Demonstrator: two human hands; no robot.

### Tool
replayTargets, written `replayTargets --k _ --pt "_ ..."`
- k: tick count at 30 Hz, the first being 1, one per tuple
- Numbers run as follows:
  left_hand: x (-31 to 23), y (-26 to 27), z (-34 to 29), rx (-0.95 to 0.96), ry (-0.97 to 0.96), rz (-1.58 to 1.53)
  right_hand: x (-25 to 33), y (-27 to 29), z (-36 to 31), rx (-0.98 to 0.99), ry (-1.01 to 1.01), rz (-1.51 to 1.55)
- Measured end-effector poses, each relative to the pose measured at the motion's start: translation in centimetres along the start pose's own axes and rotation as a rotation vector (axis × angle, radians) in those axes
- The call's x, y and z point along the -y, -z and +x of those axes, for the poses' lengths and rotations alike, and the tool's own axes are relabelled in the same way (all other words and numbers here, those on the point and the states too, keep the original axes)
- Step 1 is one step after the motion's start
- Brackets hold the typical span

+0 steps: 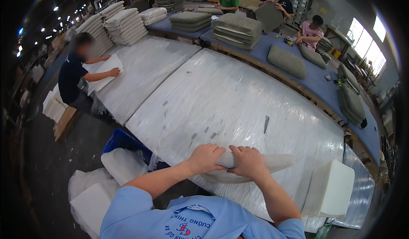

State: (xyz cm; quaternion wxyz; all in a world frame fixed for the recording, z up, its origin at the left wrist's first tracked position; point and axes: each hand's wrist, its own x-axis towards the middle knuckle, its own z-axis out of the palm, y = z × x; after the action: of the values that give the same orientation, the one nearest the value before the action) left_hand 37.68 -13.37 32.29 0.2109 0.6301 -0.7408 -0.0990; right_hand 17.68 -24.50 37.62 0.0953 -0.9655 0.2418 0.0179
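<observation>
Head view: left hand [206,158], right hand [248,161] curled round pale cushion [275,162].

The left grip [207,158] and right grip [247,161] hide part of the pale pad [277,162]. Left of them, a white piece [123,165] hides some of the blue bin [120,139]. Past them, dark bits [266,124] are too small to name. Below them, the blue shirt [170,215] gets cut off.

Bright windows [361,36] in R wall [341,11]; dk floor [91,141] + lights [56,8] L.
</observation>
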Motion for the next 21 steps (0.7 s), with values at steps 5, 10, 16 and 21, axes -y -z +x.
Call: replayTargets --k 5,10,16,21 --pt "0.3 -0.5 -0.7 -0.261 -0.074 -0.049 -0.2 -0.1 -0.2 -0.049 0.018 0.068" --pt "0.6 -2.1 -2.4 -0.352 -0.004 -0.242 -5.4 0.9 -2.4 0.156 0.016 0.186" --pt "2.6 -5.2 -6.1 -0.186 0.339 -1.045 -9.3 3.4 -4.3 0.429 -0.103 0.241" --pt "3.7 -4.6 -6.9 0.083 0.347 -0.968 -7.3 1.6 -3.8 0.445 0.015 0.225"
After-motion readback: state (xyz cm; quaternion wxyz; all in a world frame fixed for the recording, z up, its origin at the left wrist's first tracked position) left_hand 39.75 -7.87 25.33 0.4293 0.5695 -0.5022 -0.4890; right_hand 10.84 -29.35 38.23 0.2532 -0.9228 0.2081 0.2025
